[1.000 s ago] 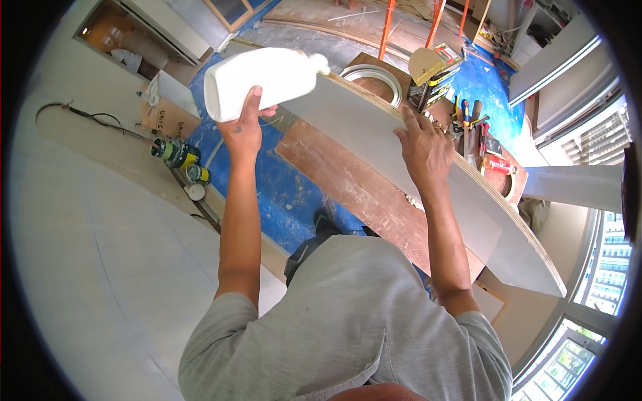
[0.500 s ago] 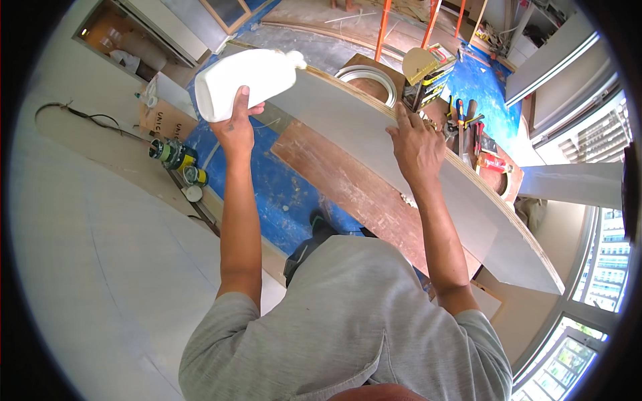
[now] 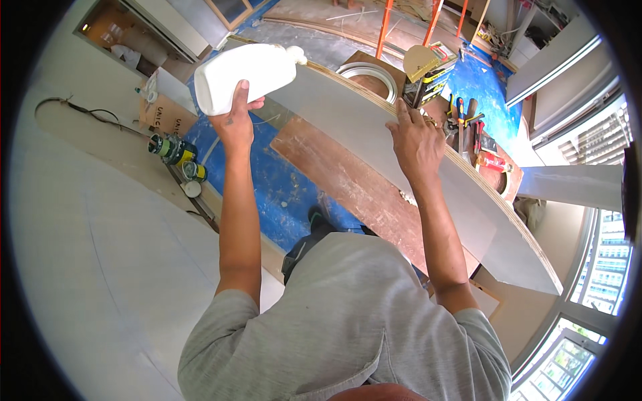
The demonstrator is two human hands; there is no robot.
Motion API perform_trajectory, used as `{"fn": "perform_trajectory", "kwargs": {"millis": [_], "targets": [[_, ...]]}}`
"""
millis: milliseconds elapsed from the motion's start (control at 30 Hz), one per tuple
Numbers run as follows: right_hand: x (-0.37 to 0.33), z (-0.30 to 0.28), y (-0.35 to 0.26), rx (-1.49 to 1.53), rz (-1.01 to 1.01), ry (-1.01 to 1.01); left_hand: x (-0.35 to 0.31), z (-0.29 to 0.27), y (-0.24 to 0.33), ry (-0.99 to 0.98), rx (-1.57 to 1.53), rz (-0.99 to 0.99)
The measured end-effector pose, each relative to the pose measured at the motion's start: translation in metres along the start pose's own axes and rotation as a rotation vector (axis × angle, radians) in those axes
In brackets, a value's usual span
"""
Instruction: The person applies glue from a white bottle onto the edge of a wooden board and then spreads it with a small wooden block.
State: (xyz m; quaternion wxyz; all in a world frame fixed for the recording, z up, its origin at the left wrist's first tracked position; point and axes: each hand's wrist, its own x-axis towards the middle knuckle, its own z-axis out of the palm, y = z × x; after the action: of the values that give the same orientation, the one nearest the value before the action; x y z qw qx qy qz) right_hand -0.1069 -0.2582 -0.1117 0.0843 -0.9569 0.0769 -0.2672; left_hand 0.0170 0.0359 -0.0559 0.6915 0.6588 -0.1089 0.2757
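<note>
My left hand (image 3: pixel 235 123) is wrapped round a white plastic bottle (image 3: pixel 244 75), thumb on its near side. The bottle lies tilted almost on its side, its narrow neck pointing right, above the far left end of a long curved panel (image 3: pixel 348 113). Layered plywood shows along the panel's curved edge. Farther right, my right hand (image 3: pixel 418 144) grips that edge, with the thumb on the near face and the fingers over the rim. Its fingertips are partly hidden. Whether anything is coming out of the bottle I cannot tell.
Beyond the panel, a board holds pliers and other hand tools (image 3: pixel 461 123), a roll of white edging (image 3: pixel 374 77) and a tan spreader (image 3: pixel 420 61). A brown plank (image 3: pixel 348 177) lies below the panel. Green tins (image 3: pixel 175 152) stand at left. Blue sheeting (image 3: pixel 264 194) covers the floor.
The bottle in my left hand has tipped and shifted slightly downward. My right hand stays at the panel edge, with only a slight shift of its fingers.
</note>
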Motion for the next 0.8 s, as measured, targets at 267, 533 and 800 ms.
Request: {"fn": "perform_trajectory", "kwargs": {"millis": [267,533,800], "targets": [[0.0,-0.002,0.0,-0.014,0.013,-0.033,-0.018,0.003,0.005,-0.055,-0.088,0.0],[0.002,0.003,0.004,-0.023,-0.047,0.055,-0.03,0.009,0.013,-0.085,-0.061,0.035],[-0.001,0.001,0.001,-0.042,-0.058,0.058,-0.034,0.012,0.005,-0.042,-0.105,-0.024]]}}
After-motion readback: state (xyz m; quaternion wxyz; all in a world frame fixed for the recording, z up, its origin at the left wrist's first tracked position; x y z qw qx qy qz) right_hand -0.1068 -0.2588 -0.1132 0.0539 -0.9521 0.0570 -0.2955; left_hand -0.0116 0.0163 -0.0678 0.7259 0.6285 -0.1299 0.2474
